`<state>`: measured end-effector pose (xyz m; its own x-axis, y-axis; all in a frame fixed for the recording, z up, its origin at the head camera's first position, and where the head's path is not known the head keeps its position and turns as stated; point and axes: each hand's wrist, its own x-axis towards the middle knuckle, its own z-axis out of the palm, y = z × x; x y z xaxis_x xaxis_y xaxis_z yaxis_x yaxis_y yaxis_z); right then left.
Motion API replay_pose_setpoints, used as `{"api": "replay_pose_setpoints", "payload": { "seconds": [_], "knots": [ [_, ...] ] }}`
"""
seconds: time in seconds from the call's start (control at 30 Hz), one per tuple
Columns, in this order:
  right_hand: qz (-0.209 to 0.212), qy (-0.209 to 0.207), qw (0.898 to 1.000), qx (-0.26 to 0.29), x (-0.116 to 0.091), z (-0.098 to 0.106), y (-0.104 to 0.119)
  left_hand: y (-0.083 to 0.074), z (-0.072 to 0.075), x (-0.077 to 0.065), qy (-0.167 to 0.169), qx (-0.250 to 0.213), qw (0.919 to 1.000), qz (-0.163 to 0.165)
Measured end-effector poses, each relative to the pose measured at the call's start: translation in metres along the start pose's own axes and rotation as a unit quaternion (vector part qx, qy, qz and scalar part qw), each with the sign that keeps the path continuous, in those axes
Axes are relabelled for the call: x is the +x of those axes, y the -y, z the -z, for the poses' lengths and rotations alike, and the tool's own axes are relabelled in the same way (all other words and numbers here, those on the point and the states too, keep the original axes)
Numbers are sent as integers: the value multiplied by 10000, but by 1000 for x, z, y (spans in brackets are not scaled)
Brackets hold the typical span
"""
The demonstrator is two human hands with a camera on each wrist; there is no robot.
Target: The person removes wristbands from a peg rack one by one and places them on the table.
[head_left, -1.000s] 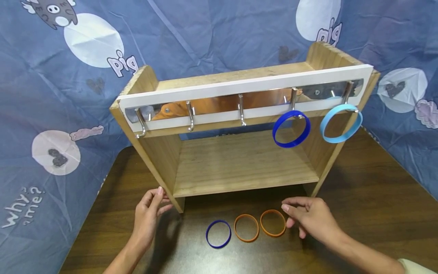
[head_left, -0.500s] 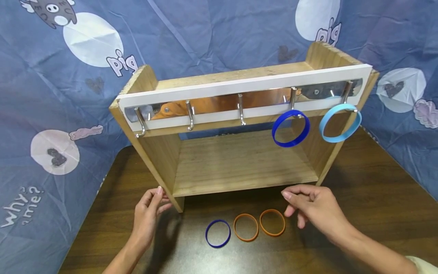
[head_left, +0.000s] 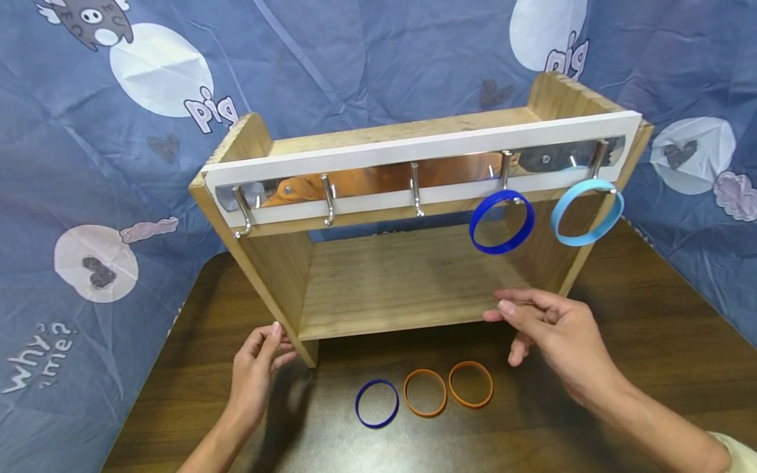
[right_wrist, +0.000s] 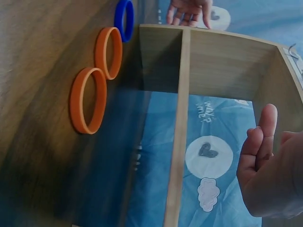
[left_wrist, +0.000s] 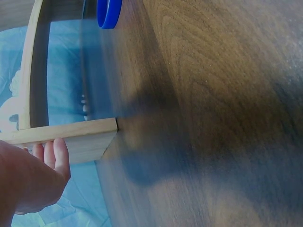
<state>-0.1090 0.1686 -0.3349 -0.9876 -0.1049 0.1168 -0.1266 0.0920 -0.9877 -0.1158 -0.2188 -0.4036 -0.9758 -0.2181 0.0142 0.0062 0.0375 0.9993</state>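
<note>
A small wooden shelf point(head_left: 414, 282) carries a white strip with several metal hooks along its upper front. A dark blue wristband point(head_left: 503, 249) hangs from one hook and a light blue wristband point(head_left: 585, 238) from the rightmost. On the table lie a dark blue wristband point(head_left: 377, 427) and two orange wristbands point(head_left: 426, 415), point(right_wrist: 90, 127). My left hand point(head_left: 253, 368) touches the shelf's left side panel point(left_wrist: 92, 128) near its bottom, fingers fairly straight along its outer face. My right hand point(head_left: 562, 338), loosely bent and holding nothing, is raised in front of the shelf's lower right, above the orange bands.
The shelf stands on a dark wooden table point(head_left: 639, 341). Behind it hangs a blue cloth point(head_left: 378, 59) with printed pigs and words. The left, middle and second-left hooks point(head_left: 416, 190) bear no bands.
My right hand has risen from beside the right orange wristband toward the shelf's lower board, its fingers spreading a little. The left hand and all the wristbands stay where they were.
</note>
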Motion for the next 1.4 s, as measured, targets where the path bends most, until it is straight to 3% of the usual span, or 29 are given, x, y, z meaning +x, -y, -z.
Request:
{"api": "replay_pose_setpoints", "payload": {
  "seconds": [0.17, 0.33, 0.57, 0.73, 0.87, 1.1, 1.4],
  "knots": [
    [367, 140, 9975, 588, 6, -1, 6, 0, 0, 0, 39, 31, 10000, -18],
    [560, 499, 9855, 1520, 12, -1, 15, 1, 0, 0, 34, 2, 10000, -40],
    [654, 938, 9463, 3025, 23, 2, 25, 1, 0, -1, 8, -31, 10000, -40],
    [660, 1189, 9200, 3675, 31, 0, 31, 1, 0, -1, 23, -3, 10000, -41],
    [844, 1282, 9029, 4014, 36, -4, 35, 1, -1, -1, -7, 6, 10000, -26],
    [934, 1077, 9018, 4079, 37, -9, 38, 1, -1, 0, -25, 7, 10000, -65],
    [1179, 1163, 8793, 4466, 33, -10, 43, 0, -1, 0, -22, 71, 9999, -69]
  ]
}}
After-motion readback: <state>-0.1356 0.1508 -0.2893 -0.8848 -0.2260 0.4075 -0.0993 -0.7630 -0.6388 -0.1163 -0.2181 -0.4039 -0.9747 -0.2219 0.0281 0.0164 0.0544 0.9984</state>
